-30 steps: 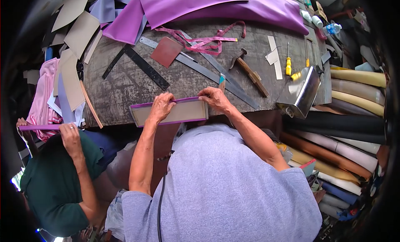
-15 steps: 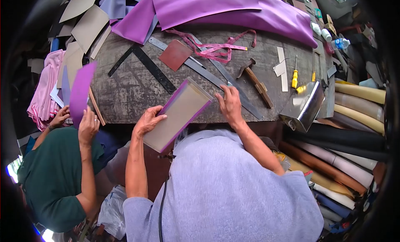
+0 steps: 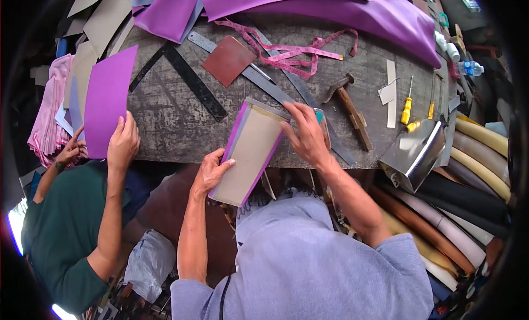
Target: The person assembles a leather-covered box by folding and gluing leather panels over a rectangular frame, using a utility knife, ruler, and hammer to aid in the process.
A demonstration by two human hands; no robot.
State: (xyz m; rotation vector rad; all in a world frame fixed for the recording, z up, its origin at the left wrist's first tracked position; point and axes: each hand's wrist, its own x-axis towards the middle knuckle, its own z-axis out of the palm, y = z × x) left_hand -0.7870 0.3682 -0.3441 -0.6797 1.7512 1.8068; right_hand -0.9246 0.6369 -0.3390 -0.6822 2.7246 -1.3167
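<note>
My left hand [image 3: 210, 171] grips the lower left edge of a beige panel [image 3: 250, 149] with purple edges, its thumb lying on the face. The panel is tilted, with a grey strip along its top. My right hand [image 3: 308, 133] is at the panel's upper right corner, its fingers stretched and spread, with the thumb and index finger on either side of the corner. A small teal-ended thing [image 3: 319, 115] lies beside my right hand, partly hidden. Beyond my hands are a metal ruler [image 3: 267, 83], a reddish-brown square [image 3: 228, 61] and a hammer [image 3: 350, 110].
To the left, another person in a green shirt [image 3: 66, 232] holds a purple sheet [image 3: 110, 102]. Purple material [image 3: 330, 22] covers the table's far side, near a pink tape measure [image 3: 286, 58]. At right are a yellow screwdriver [image 3: 408, 105], a shiny metal block [image 3: 413, 154] and rolls of material [image 3: 441, 215].
The panel has turned more upright, my left hand shifting right with it. My right hand has come onto its corner. The other person's purple sheet has turned to face the camera more broadly.
</note>
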